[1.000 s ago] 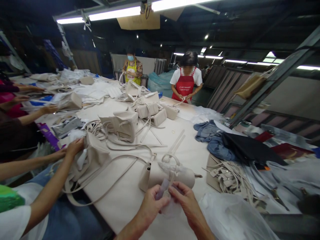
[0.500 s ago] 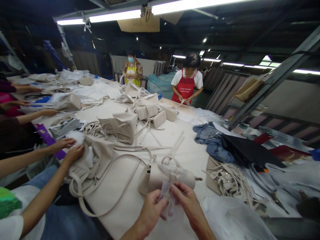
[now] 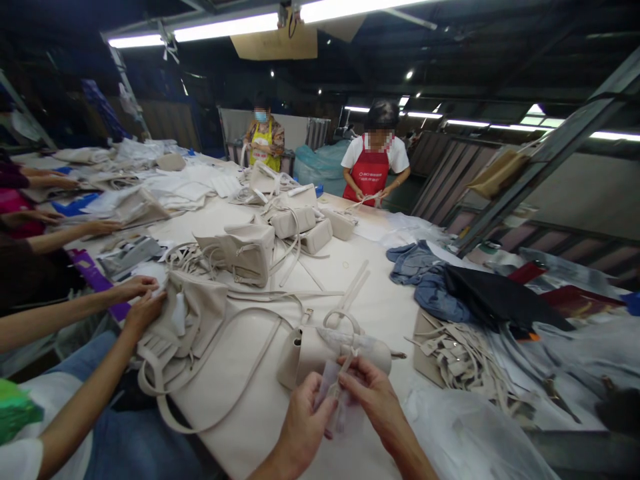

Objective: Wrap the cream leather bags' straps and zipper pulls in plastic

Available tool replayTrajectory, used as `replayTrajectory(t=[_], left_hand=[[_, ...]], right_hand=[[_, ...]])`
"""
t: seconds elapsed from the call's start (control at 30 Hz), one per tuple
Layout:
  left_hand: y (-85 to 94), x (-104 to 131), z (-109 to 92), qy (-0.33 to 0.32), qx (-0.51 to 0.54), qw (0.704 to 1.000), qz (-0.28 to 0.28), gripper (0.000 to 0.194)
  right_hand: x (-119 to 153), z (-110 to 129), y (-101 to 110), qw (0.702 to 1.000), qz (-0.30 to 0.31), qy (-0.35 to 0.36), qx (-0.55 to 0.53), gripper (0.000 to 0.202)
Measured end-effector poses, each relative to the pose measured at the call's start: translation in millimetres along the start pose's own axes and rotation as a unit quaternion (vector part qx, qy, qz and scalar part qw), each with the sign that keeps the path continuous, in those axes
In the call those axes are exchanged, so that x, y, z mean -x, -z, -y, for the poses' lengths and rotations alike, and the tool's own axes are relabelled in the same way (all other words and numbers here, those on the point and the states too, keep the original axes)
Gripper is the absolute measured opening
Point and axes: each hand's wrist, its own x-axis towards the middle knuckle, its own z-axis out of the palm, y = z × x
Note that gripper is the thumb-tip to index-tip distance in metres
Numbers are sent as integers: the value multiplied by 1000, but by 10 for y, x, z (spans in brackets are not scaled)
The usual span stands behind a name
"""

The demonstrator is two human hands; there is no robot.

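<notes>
In front of me a cream handbag (image 3: pixel 311 355) lies on its side on the table, its round handle (image 3: pixel 345 317) pointing away. A narrow cream strap with clear plastic film (image 3: pixel 327 379) around it hangs off the near side of the bag. My left hand (image 3: pixel 306 417) is closed, pinching the film and the lower strap between thumb and fingers. Just beside it, my right hand (image 3: pixel 370 393) pinches the strap higher up, close against the bag. The exact fingertip contact is partly hidden. A long shoulder strap (image 3: pixel 220 417) curves away to the left.
Several cream bags (image 3: pixel 245 250) are piled further back. At left a co-worker's hands (image 3: pixel 143 300) handle another bag. To the right lie a heap of straps (image 3: pixel 465 363), denim cloth (image 3: pixel 420 270), a black sheet (image 3: pixel 495 300) and clear plastic bags (image 3: pixel 465 433). Two people stand across the table.
My right fingers have shifted slightly up the strap, and its pinch has changed. My left hand stays almost in place. The co-worker's hands at left have moved a little.
</notes>
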Motion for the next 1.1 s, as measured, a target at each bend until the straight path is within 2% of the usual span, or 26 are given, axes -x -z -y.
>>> replayTrajectory(t=[0.1,0.17,0.3,0.5,0.53,0.6,0.67,0.73,0.77,0.83,0.97,1.1], left_hand=[[12,38,-33,-57,-72,996,-21,19],[26,47,-50,-85,-116,989,-15,14],[49,29,-41,-102,-153,983,-2,13],[56,52,-54,-126,-191,973,2,11],[69,64,-73,-119,-185,975,18,11],[109,75,-124,-87,-124,986,66,23],[158,52,-180,-28,-10,993,115,40],[193,-8,-225,46,92,983,150,50],[199,-48,-239,75,111,977,163,51],[185,-126,-254,89,88,975,182,45],[56,-207,-273,38,6,985,165,26],[-142,-191,-294,80,46,989,116,29]], right_hand=[[-39,-37,-11,1000,-4,23,-6,43],[-59,-55,-15,1000,-2,24,-3,39],[-41,-47,-22,999,7,32,13,37],[-10,-50,-29,996,8,71,53,48],[-16,-52,-24,996,8,74,58,49],[-27,-36,-5,996,18,74,51,47],[-27,3,17,997,44,59,23,47],[-22,51,36,997,71,42,3,48],[-22,70,42,996,79,36,1,48],[-31,92,56,996,84,31,7,46],[-31,77,128,996,65,53,20,46],[189,-54,251,996,1,59,-74,70]])
